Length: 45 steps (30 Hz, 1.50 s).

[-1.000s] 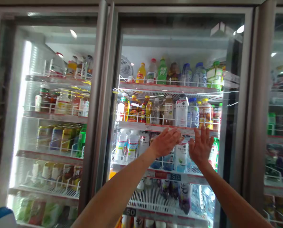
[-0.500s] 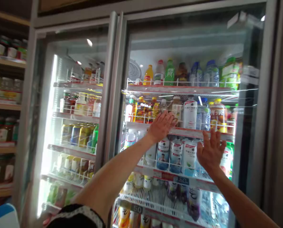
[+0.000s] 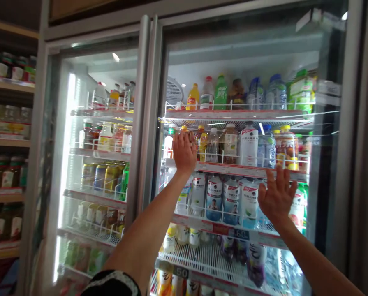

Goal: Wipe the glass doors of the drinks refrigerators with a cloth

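I face a drinks cooler with glass doors. My left hand [image 3: 184, 150] lies flat against the glass of the right-hand door [image 3: 251, 53], fingers up, in front of bottles on the second shelf [image 3: 251, 169] near the door's left edge. My right hand [image 3: 276, 196] is open with fingers spread, pressed on the same glass further right and lower, in front of white-labelled bottles [image 3: 230, 199]. Neither hand holds anything.
The left cooler door [image 3: 94, 61] shows shelves of cans and bottles behind glass. A metal frame post [image 3: 143, 111] divides the doors. Wooden wall shelves [image 3: 5, 142] with jars stand at far left. Another cooler frame [image 3: 361, 144] borders the right.
My left hand slid left and upward across the glass, from beside the right hand to the door's left side. The right hand barely moved. The view turned slightly left.
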{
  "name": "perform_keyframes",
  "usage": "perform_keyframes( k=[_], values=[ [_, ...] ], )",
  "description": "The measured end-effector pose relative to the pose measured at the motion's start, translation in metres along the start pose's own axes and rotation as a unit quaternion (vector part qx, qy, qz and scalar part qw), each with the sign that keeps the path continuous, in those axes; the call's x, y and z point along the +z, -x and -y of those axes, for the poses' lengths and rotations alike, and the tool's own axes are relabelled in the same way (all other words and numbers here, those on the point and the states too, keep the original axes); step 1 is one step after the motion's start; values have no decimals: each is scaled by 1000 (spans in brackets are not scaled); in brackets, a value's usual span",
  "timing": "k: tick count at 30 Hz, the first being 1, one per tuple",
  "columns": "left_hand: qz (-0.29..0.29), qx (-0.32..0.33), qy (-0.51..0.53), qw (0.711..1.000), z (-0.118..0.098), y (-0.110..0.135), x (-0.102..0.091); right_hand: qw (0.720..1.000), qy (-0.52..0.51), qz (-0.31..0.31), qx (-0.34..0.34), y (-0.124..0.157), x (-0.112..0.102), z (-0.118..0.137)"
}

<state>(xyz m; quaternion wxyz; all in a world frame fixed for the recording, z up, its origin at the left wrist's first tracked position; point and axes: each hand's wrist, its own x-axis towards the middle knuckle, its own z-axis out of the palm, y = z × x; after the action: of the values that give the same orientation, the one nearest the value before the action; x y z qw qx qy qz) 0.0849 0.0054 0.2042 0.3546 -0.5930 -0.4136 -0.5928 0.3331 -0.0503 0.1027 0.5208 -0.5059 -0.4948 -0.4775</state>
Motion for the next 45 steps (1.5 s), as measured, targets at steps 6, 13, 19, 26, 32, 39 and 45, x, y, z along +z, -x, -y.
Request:
perform_keyframes(
  k=[6, 13, 19, 26, 32, 39, 45],
  values=[
    [24, 373, 64, 925, -29, 37, 7, 996, 21, -45, -76, 0, 6, -11],
    [-25, 110, 16, 993, -4, 18, 10, 1000, 2, -10, -27, -1, -2, -2],
    [44, 392, 22, 919, -25, 48, 11, 999, -11, -20, -28, 1, -2, 0],
    [-62, 43, 9, 997, 10, -18, 4, 999, -4, -16, -27, 0, 0, -3],
    [49, 437, 26, 898, -61, 70, 18, 999, -1, -11, -30, 0, -2, -5],
    [-62, 46, 12, 997, 12, -11, 5, 999, 2, -15, -41, 1, 1, -5],
    [-3, 367, 9, 930, -65, 64, 17, 999, 5, -20, -48, 1, 1, -7]
  ],
)
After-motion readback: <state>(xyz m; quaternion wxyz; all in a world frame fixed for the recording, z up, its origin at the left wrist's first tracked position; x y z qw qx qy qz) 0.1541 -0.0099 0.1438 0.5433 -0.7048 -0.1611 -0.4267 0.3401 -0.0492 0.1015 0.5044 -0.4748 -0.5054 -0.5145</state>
